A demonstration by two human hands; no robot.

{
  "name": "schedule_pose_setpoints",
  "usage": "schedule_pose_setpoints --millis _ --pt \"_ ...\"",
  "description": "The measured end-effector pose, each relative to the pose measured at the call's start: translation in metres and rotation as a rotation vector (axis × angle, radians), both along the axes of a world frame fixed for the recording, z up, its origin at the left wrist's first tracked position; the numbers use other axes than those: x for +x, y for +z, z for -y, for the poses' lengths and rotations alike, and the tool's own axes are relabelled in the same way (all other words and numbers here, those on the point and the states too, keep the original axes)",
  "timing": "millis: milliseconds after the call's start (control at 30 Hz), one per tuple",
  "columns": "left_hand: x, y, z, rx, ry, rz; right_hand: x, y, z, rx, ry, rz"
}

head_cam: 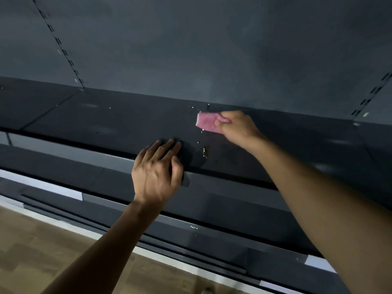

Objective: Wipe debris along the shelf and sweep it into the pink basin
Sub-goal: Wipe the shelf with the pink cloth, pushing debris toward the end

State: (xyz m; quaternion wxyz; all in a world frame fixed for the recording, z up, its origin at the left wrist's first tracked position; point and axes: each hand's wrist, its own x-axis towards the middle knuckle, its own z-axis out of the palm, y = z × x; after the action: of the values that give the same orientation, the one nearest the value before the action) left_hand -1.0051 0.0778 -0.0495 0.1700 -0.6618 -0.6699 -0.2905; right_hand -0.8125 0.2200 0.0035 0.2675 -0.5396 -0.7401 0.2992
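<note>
Right hand [235, 128] pinching pink sponge [206, 122] at shelf [127, 122] rear beside crumbs [204, 152]; left hand [157, 166] flat, fingers straight, on front edge; likely soft, light, best gripped by rear end; basin unseen.

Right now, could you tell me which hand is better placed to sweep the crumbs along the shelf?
The right hand. It already grips the pink sponge on the shelf, with crumbs just beside it. The left hand holds nothing and rests on the shelf's front edge.
</note>
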Motion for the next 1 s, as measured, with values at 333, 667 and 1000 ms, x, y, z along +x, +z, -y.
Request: schedule_pose_setpoints --millis 333,667,1000 --pt "-0.003 0.001 0.001 -0.044 0.012 -0.009 -0.012 0.01 -0.036 0.255 -0.523 -0.256" --pt "-0.004 0.004 0.0 -0.085 0.01 -0.011 -0.044 -0.011 -0.064 0.159 -0.176 0.078" --pt "-0.002 0.003 0.001 -0.101 0.03 -0.005 -0.033 -0.001 -0.038 0.147 0.126 0.216"
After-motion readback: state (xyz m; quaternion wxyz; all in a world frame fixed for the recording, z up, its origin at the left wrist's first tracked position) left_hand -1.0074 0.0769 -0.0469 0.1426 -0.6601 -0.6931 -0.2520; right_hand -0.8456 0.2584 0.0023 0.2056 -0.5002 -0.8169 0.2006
